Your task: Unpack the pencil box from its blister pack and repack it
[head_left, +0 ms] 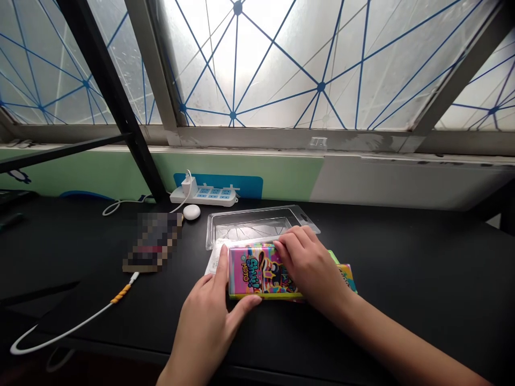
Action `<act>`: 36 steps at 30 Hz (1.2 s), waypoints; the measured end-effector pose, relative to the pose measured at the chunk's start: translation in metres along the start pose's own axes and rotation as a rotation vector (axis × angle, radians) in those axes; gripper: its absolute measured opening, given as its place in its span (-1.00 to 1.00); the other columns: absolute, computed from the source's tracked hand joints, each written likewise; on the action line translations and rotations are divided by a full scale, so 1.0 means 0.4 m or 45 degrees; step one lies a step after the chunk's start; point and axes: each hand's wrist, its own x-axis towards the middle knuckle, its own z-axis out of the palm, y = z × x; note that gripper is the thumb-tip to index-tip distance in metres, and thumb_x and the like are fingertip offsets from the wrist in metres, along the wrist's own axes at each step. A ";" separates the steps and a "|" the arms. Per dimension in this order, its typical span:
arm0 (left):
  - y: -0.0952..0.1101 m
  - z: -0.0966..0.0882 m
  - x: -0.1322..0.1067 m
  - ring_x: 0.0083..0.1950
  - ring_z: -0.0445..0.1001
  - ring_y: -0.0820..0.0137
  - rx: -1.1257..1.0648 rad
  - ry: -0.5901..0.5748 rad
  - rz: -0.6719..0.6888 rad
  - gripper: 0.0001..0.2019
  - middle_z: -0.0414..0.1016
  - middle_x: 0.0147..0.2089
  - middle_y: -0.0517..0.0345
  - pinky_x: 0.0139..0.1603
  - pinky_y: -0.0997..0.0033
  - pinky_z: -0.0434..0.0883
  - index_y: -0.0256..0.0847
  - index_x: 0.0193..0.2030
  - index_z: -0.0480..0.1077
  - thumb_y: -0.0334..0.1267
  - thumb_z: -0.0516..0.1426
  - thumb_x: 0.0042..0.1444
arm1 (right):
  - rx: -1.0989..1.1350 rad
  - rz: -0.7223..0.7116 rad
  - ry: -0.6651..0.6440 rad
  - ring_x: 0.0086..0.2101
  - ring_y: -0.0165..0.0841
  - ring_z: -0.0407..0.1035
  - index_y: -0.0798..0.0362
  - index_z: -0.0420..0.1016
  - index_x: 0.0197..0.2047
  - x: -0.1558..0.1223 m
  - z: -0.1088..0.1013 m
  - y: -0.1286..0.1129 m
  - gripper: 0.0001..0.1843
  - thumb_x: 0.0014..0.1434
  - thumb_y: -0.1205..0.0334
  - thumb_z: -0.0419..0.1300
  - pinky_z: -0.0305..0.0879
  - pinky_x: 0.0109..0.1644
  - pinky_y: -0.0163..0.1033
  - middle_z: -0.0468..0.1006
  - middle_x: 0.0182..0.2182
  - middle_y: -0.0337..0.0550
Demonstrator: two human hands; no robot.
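Observation:
A flat, colourful printed box (251, 271), pink with cartoon lettering and lime-green edges, lies on the black desk. My left hand (209, 316) steadies its near left corner, the index finger along the left side and the thumb on the front edge. Over the right part of the box, my right hand (311, 262) has its fingers curled in a pinch at the back edge; what is between them is hidden. Another bright printed piece (346, 273) sticks out under the right hand. Behind the box is a clear plastic tray (249, 217), with a white sheet (212, 261) partly under the box.
A pixelated, phone-like device (153, 244) lies to the left, with a white cable (80, 324) running from it. Behind it are a small white round case (192, 212) and a power strip (217, 197) by the wall. A black metal post (116, 102) rises at the back left.

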 end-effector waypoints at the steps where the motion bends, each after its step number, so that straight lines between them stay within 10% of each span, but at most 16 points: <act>1: -0.006 -0.011 -0.001 0.10 0.58 -0.03 -0.107 -0.047 -0.019 -0.17 0.62 0.10 -0.13 0.01 0.10 0.54 -0.21 0.57 -0.05 0.20 0.04 0.33 | -0.002 -0.044 0.076 -0.30 -0.20 0.33 0.03 0.40 -0.29 -0.004 -0.013 -0.001 -0.75 0.45 0.31 0.01 0.31 -0.17 -0.10 0.48 -0.35 -0.04; 7: -0.047 -0.059 -0.001 0.46 0.27 0.07 -0.487 -0.274 -0.104 -0.39 0.37 0.41 0.11 0.45 0.00 0.23 -0.04 0.39 0.35 0.18 -0.19 0.43 | 0.241 -0.226 0.162 -0.38 -0.29 0.36 0.00 0.36 -0.16 -0.062 -0.123 -0.033 -0.87 0.34 0.44 0.14 0.34 -0.16 -0.11 0.50 -0.40 -0.17; 13: -0.042 -0.055 0.012 0.44 0.30 -0.01 -0.368 -0.290 -0.227 -0.35 0.39 0.39 0.10 0.40 -0.06 0.31 0.00 0.39 0.36 0.21 0.14 0.24 | 0.626 -0.131 -0.331 -0.18 -0.17 0.55 -0.15 0.51 -0.05 -0.208 -0.204 0.030 -0.78 0.23 0.20 0.32 0.51 -0.13 -0.17 0.64 -0.15 -0.11; 16: -0.038 -0.052 0.015 0.42 0.34 0.00 -0.298 -0.287 -0.223 -0.32 0.39 0.40 0.13 0.38 -0.02 0.35 0.04 0.40 0.34 0.15 0.23 0.16 | 0.617 0.227 -0.527 0.27 0.12 0.30 -0.23 0.38 0.30 -0.285 -0.202 0.130 -0.22 0.03 -0.03 0.47 0.42 0.23 0.04 0.32 0.38 -0.04; 20: -0.049 -0.043 0.011 0.43 0.32 0.05 -0.258 -0.242 -0.145 -0.37 0.34 0.43 0.15 0.40 0.01 0.32 0.05 0.42 0.30 0.17 0.14 0.26 | 0.681 0.648 -0.765 0.39 0.18 0.04 -0.35 -0.09 0.53 -0.325 -0.171 0.226 0.30 -0.13 0.03 0.56 0.27 0.34 0.13 0.00 0.52 -0.13; 28: -0.049 -0.043 -0.004 0.47 0.25 0.04 -0.535 -0.198 -0.189 -0.30 0.34 0.43 0.01 0.44 -0.05 0.25 -0.04 0.53 0.09 0.26 -0.22 0.40 | 0.843 0.775 -0.593 0.23 0.01 0.39 -0.19 0.36 0.36 -0.285 -0.134 0.219 -0.43 0.33 -0.11 0.15 0.44 0.23 0.01 0.43 0.32 -0.09; 32: -0.049 -0.041 0.002 0.48 0.23 0.01 -0.610 -0.138 -0.134 -0.18 0.41 0.38 -0.08 0.41 -0.06 0.28 -0.11 0.55 0.00 0.36 -0.31 0.34 | 0.861 0.813 -0.502 0.19 -0.04 0.44 -0.12 0.34 0.33 -0.276 -0.126 0.204 -0.40 0.30 -0.11 0.21 0.47 0.22 0.00 0.50 0.26 -0.03; 36: -0.066 -0.041 -0.010 0.46 0.25 -0.02 -0.486 -0.202 -0.064 -0.19 0.42 0.36 -0.04 0.34 -0.04 0.38 0.01 0.57 -0.11 0.28 0.03 0.31 | 0.825 0.767 -0.415 0.17 -0.09 0.47 -0.10 0.33 0.33 -0.292 -0.114 0.193 -0.34 0.22 -0.06 0.31 0.44 0.26 -0.02 0.56 0.20 -0.07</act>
